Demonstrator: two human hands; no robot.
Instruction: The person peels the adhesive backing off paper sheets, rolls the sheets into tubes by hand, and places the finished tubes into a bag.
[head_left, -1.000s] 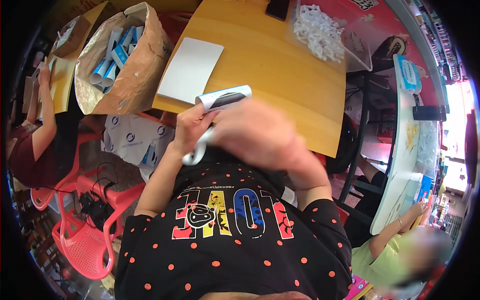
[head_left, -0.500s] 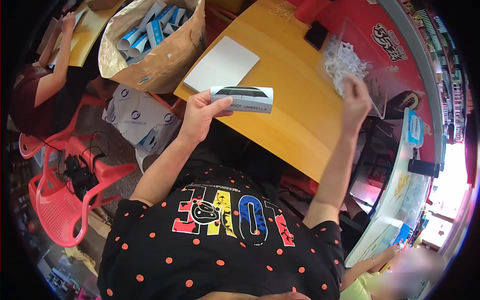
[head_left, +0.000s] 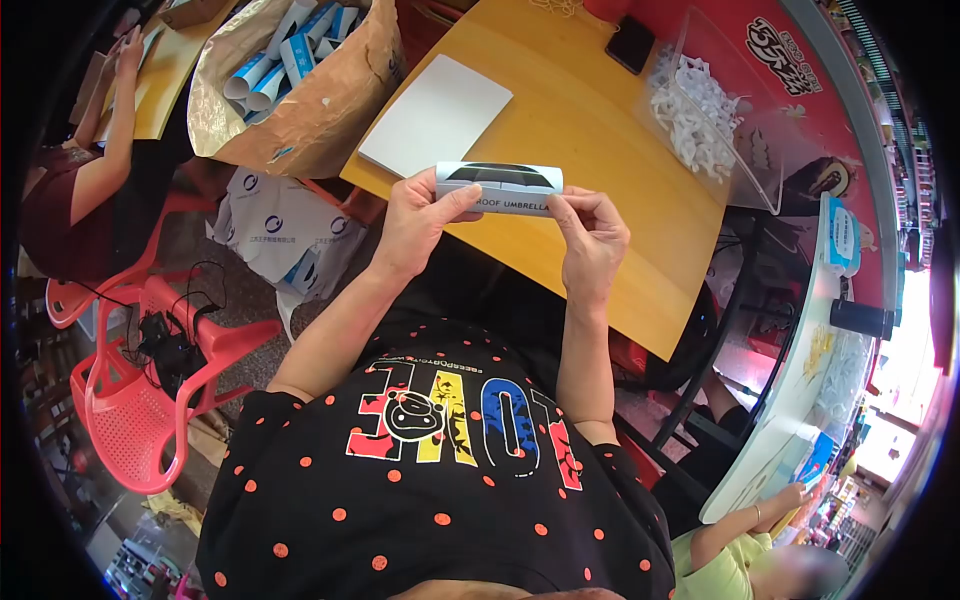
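A rolled card tube (head_left: 510, 180) with a black umbrella picture and the printed letters "ROOF UMBRELLA" is held level over the near edge of the wooden table. My left hand (head_left: 418, 218) grips its left end, thumb across the front. At the right end, the fingers of my right hand (head_left: 592, 235) are pinched on the tube; whether they also hold something small cannot be seen. Just behind lies a stack of white sheets (head_left: 436, 115). White looped pieces (head_left: 697, 112) fill a clear bin (head_left: 765, 190) at the table's right side.
A brown paper bag (head_left: 340, 100) with several blue-and-white tubes stands left of the table (head_left: 560, 110). A phone (head_left: 630, 45) lies at the back. Red chairs (head_left: 140, 420) are at the left. One person (head_left: 85, 205) sits far left, another (head_left: 730, 555) lower right.
My right hand has come back from the white pieces in the clear bin to the tube's right end. My left hand still holds the tube. The view has shifted slightly.
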